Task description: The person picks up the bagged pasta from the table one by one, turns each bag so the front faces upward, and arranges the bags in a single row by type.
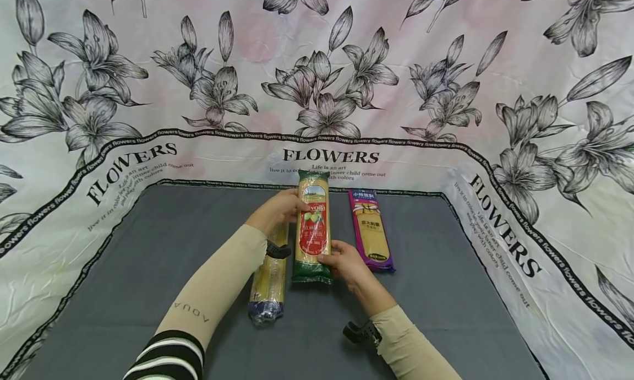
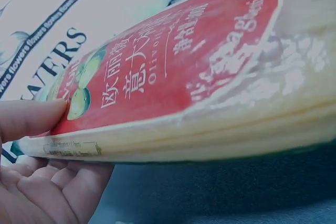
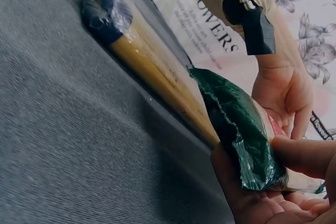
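Observation:
A spaghetti packet (image 1: 313, 231) with green ends and a red label is held up off the grey cloth by both hands. My left hand (image 1: 277, 210) grips its left edge near the top, thumb on the front and fingers behind, as the left wrist view shows. At the lower right edge, my right hand (image 1: 349, 264) pinches it, thumb on the front. The packet's green end (image 3: 236, 129) shows close up in the right wrist view. Beneath my left wrist lies a second pasta packet (image 1: 268, 292) with a dark blue end, its upper part partly hidden.
To the right, a purple-edged pasta packet (image 1: 372, 231) lies on the grey cloth (image 1: 426, 303). A white flower-printed sheet (image 1: 327, 110) rises behind and borders the cloth at both sides.

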